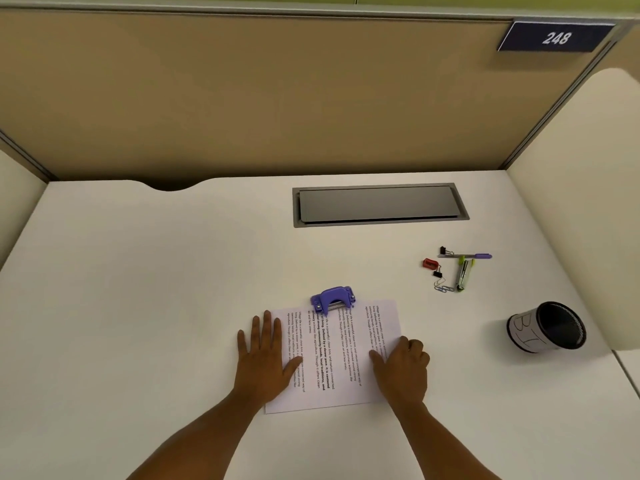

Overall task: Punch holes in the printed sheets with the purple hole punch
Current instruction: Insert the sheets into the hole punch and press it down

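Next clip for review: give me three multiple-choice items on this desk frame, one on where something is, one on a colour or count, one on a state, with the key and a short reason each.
1. Where does the purple hole punch sit?
A. At the far edge of the printed sheets
B. Inside the mesh cup
C. On the grey desk hatch

2. What colour is the small sharpener near the stapler?
A. Blue
B. Red
C. Yellow

3. How does the left hand lie?
A. Curled round the punch
B. Raised off the desk
C. Flat, fingers straight, on the sheets' left edge

Key: 1 A, the punch straddles the sheets' far edge. 2 B, it shows red. 3 C, the straight fingers rest on paper and desk.
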`<state>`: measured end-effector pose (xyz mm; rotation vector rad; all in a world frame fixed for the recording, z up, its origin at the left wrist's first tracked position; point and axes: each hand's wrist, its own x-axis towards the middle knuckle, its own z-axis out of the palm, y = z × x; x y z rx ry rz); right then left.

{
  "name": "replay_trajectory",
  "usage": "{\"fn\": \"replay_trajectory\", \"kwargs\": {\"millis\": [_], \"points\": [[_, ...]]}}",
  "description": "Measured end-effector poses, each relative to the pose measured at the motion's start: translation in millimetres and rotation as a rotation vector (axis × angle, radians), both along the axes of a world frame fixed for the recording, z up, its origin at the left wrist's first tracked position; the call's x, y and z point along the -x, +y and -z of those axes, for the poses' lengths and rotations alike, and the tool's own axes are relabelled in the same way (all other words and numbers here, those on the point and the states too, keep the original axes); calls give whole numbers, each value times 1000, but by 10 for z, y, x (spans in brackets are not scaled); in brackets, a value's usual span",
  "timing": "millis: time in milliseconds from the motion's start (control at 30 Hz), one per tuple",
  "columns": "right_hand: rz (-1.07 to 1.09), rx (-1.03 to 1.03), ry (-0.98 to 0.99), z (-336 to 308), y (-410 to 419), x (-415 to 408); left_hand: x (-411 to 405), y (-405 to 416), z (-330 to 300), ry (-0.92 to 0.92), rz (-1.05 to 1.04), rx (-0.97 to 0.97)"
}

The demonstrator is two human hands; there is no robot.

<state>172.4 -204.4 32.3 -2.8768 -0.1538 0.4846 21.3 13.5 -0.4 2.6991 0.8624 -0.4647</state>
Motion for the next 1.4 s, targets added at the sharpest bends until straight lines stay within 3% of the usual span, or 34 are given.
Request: {"fn": "replay_trajectory", "kwargs": {"millis": [533,700,900,1400], "points": [[-18,0,-25,22,-120,165,137,-215,-66,-18,25,-33],[-12,-5,-20,23,-125,174,-285,-228,-168,-92,72,83],[-4,-3,-6,22,-117,174,-874,-177,-275,-232,-31,213],[-17,31,-31,40,-97,152,-1320,60,-320,-46,219,259]]}}
